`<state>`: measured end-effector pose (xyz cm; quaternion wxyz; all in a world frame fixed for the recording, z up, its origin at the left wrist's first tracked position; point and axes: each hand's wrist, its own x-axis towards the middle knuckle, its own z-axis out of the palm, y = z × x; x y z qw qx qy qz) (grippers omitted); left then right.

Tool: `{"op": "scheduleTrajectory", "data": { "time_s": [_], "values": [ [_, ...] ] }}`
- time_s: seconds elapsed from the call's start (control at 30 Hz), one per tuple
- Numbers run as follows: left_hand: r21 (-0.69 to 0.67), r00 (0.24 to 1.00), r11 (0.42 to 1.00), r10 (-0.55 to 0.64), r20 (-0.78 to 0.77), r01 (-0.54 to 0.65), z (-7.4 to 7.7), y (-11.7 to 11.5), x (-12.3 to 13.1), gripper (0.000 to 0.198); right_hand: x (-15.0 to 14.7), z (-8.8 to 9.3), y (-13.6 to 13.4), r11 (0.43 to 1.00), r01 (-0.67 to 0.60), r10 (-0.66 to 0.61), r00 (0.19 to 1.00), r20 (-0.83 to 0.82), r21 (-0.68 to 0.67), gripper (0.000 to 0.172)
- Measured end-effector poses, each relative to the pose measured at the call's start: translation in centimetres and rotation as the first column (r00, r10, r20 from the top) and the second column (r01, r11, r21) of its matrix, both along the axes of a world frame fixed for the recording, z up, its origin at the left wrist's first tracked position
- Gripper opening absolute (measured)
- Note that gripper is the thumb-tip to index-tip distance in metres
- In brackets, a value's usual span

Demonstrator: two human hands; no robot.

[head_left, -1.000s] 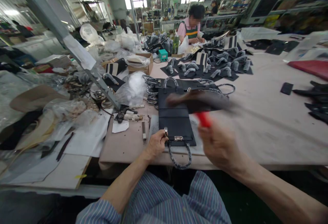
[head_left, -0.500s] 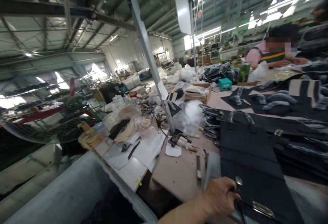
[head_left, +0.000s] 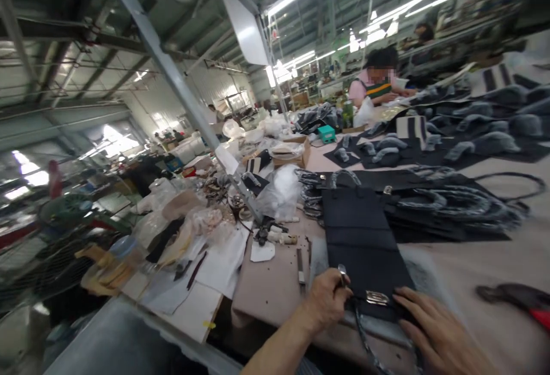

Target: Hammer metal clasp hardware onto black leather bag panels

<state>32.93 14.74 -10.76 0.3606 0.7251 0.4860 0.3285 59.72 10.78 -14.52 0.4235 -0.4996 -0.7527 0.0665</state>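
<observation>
A black bag panel lies flat in front of me, its near end over a greyish slab. Near that end sits a silver metal clasp. At the panel's left edge, my left hand pinches a small shiny metal piece between thumb and fingers. My right hand rests on the panel's near right corner with its fingers stretched out. A thin plastic-wrapped handle loops down between the hands toward the table edge.
Pincers with a red handle lie at the right. A flat metal tool is left of the panel. Beyond are stacked black bag pieces, a teal box and a co-worker. A metal post rises at the left.
My view has swung right. My right hand has come into view on the panel's near corner. My left hand stays at the panel's left edge, and the small metal piece now shows in its fingers.
</observation>
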Motion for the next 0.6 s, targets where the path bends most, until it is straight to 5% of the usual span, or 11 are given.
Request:
{"op": "scheduleTrajectory", "data": {
  "time_s": [0.27, 0.6],
  "values": [
    [0.094, 0.999, 0.996, -0.005, -0.036, 0.008, -0.9, 0.9, -0.3, 0.02, -1.0, 2.5, -1.3, 0.979, -0.017, 0.028, 0.998, 0.049, -0.202, 0.037],
    [0.068, 0.997, 0.995, 0.069, 0.017, -0.07, -0.3, 1.1, -0.6, 0.021, -0.3, 2.1, -1.4, 0.947, 0.099, -0.074, 0.993, 0.094, -0.306, 0.044]
  ]
}}
